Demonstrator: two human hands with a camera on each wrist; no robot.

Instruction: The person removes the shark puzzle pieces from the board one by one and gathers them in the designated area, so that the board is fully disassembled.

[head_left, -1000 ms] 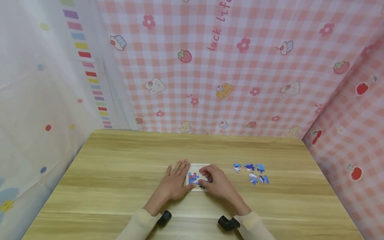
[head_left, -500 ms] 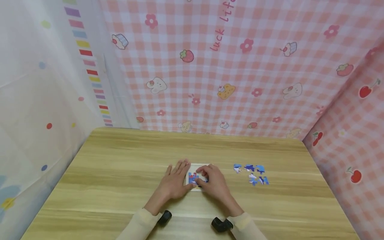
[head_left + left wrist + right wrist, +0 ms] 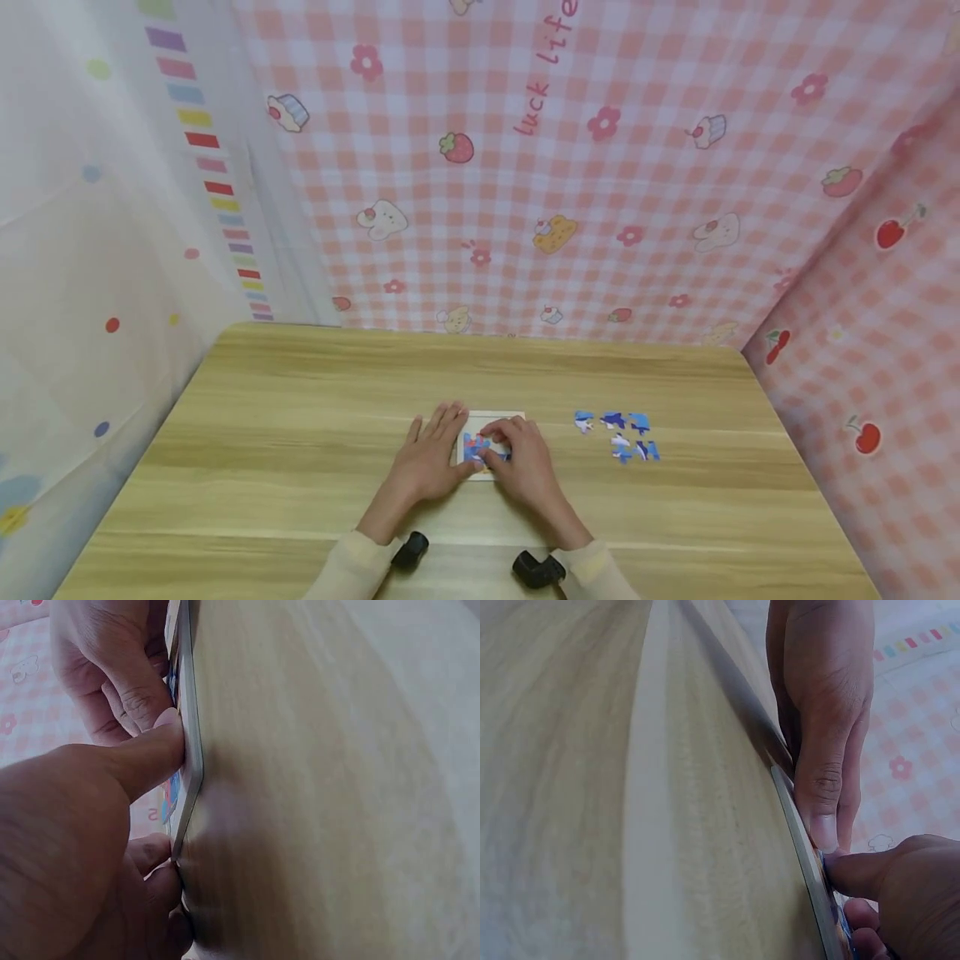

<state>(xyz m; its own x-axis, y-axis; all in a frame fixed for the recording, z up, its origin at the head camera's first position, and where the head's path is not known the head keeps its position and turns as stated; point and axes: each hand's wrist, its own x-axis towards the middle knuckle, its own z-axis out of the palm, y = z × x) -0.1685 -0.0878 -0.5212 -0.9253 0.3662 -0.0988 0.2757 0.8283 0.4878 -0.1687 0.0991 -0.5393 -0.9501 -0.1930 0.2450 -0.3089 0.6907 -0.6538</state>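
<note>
A small jigsaw puzzle board [image 3: 498, 414] with a pale frame lies on the table, partly filled with blue and red pieces [image 3: 471, 447]. Along its left side rests my left hand [image 3: 427, 462], fingers straight; in the left wrist view its thumb [image 3: 154, 754] presses the near corner of the frame. My right hand [image 3: 525, 467] is over the right part of the board, its thumb and index finger curled at a puzzle piece, mostly hidden beneath them. The right wrist view shows the left thumb [image 3: 823, 825] touching the board close to the right thumb.
Several loose blue-and-white puzzle pieces [image 3: 621, 448] lie to the right of the board on the wooden table [image 3: 315, 392]. A pink checked cloth [image 3: 480, 192] hangs behind the table's far edge. Each wrist wears a black device [image 3: 538, 570].
My right hand has shifted left over the board, its thumb and index finger now nearer the left-hand pieces. The left hand stays at the board's side. The view has tilted slightly.
</note>
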